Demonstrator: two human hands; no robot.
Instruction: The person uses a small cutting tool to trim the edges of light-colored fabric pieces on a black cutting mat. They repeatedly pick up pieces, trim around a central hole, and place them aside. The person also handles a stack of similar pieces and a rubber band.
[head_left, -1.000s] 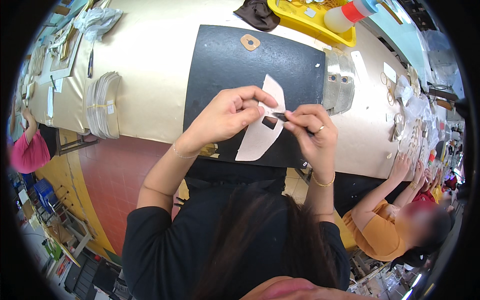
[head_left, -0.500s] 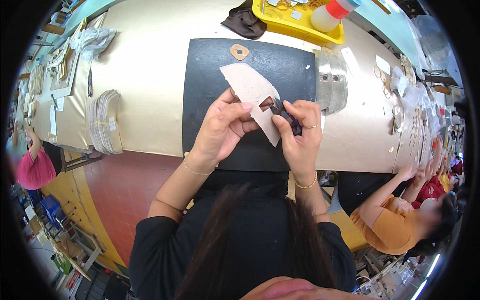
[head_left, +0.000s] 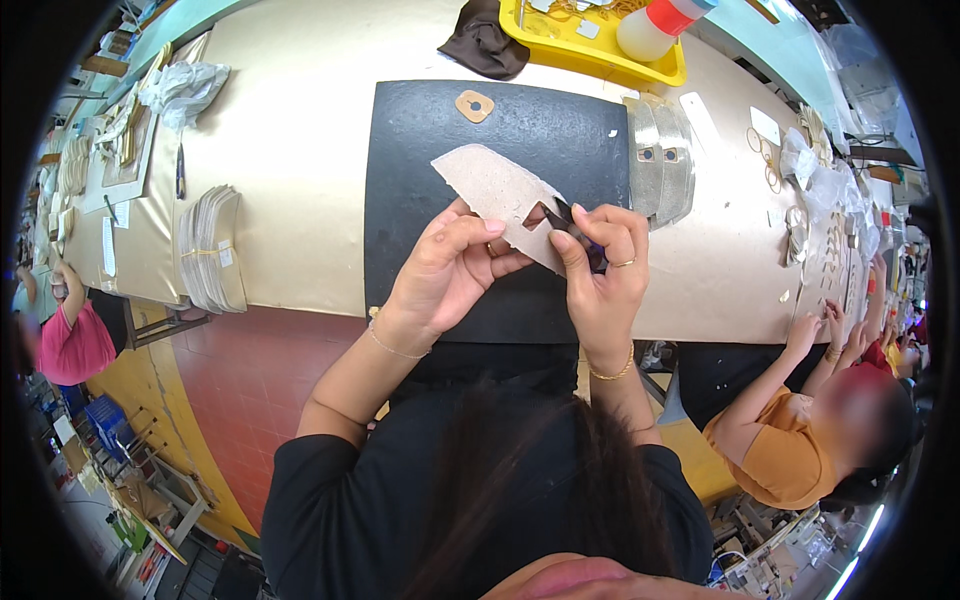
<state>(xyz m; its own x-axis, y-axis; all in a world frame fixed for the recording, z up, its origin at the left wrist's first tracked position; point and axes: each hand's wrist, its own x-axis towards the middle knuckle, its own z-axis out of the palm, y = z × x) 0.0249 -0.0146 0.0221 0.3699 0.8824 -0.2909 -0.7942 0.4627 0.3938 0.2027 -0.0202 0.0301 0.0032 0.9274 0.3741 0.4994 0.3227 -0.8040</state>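
Observation:
A curved beige-grey leather-like piece (head_left: 487,185) with a square cut-out is held up over the black mat (head_left: 420,130). My left hand (head_left: 447,262) pinches its lower left edge between thumb and fingers. In my right hand (head_left: 608,270) are small dark thread snips (head_left: 560,218), their blades at the edge of the cut-out. The handles of the snips are mostly hidden by the fingers. Beyond the piece, a small tan patch (head_left: 474,106) with a keyhole-shaped hole lies on the mat.
At the mat's right lie clear curved templates (head_left: 662,165). A yellow tray (head_left: 590,55) with a white bottle (head_left: 645,38) stands at the far side beside a dark brown cloth (head_left: 485,42). Banded curved pieces (head_left: 212,250) lie left. A co-worker in orange (head_left: 770,440) sits at right.
The leather-like piece has tilted and shifted slightly, its top corner going down and left. The snips' blades have moved a little along the cut-out's edge. Both hands keep their hold.

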